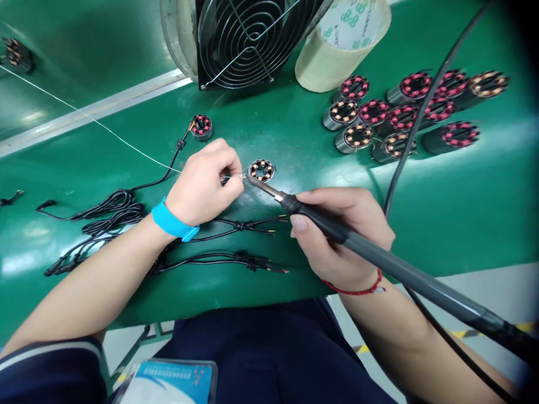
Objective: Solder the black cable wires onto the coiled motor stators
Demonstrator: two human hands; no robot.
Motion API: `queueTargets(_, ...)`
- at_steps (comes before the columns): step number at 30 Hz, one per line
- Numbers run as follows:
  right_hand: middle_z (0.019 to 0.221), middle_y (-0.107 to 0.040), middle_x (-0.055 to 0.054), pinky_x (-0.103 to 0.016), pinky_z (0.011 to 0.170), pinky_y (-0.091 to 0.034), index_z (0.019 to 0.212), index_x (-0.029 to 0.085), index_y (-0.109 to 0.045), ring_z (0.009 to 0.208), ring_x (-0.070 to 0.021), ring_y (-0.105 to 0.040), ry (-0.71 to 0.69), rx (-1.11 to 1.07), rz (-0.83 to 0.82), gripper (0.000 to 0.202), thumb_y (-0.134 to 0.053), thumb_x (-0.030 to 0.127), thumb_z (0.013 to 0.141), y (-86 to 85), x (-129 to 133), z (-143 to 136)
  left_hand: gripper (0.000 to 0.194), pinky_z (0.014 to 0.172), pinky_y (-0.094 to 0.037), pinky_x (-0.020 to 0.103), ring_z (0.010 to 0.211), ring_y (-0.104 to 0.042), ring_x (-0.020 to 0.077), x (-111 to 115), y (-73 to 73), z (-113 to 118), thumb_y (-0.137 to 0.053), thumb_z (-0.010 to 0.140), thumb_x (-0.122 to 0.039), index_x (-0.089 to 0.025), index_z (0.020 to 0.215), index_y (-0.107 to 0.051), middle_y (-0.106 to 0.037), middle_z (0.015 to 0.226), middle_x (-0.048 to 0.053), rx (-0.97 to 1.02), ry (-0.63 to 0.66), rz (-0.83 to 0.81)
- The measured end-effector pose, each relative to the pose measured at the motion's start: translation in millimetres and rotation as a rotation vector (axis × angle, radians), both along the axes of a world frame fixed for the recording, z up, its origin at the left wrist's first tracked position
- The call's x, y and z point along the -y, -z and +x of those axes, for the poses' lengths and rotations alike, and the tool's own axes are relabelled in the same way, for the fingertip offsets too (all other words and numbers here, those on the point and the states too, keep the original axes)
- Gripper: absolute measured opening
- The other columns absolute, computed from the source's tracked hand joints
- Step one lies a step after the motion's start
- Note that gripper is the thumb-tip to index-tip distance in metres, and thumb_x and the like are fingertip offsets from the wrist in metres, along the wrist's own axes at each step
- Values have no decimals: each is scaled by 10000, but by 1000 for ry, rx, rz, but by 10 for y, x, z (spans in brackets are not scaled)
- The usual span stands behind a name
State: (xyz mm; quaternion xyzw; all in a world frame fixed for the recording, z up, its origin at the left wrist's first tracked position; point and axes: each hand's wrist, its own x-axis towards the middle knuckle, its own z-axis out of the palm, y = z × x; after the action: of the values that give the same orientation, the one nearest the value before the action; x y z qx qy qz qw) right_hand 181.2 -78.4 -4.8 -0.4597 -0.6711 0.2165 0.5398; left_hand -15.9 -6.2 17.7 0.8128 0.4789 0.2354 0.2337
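My right hand point(341, 235) grips a soldering iron point(315, 219) like a pen, its tip pointing left. That tip meets the area just beyond the pinched fingertips of my left hand point(210, 177). A thin strand of solder wire point(113, 132) runs from the upper left to my left hand, which is closed on it; whether a cable end is also pinched there is hard to make out. Beside the iron's tip lies a small round motor stator point(261, 170) with copper windings. Another stator point(201, 128) with red windings, joined to a black cable point(154, 182), rests behind my left hand.
A black fan point(252, 39) with a wire guard stands at the back, beside a large tape roll point(343, 45). Several stators point(402, 118) are stacked at the right. Coiled black cables point(113, 210) lie at the left. The iron's cord point(421, 112) crosses the right side.
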Motion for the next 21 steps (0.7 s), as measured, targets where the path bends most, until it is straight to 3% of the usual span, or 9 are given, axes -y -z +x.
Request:
queueTargets(14,887,-723,-13,-260,562,-567,1076,251,-659,600,-116,-660,34,-35,-9,278,-709,201,807,39,8,7,126,663,-472,285,648,-469,108,1,-9,5,-513,738,-74,-164,652,-530,-540,726,10,-4,-15,-21)
queueTargets(18,989,-740,-23,-307,707,-620,1118,287,-654,806,-173,-723,-4,50,15,296,-685,196,837,-2,-38,15,124,645,-456,285,641,-463,109,1,-9,7,-515,731,-76,-169,650,-527,-536,721,8,-7,-24,-22)
queueTargets(21,1102,-730,-24,-364,826,-633,1198,319,-620,943,-211,-729,-82,101,-63,346,-669,220,870,-80,-86,28,125,623,-432,280,637,-464,108,0,-11,8,-511,732,-77,-167,645,-524,-524,715,8,-7,-24,-9)
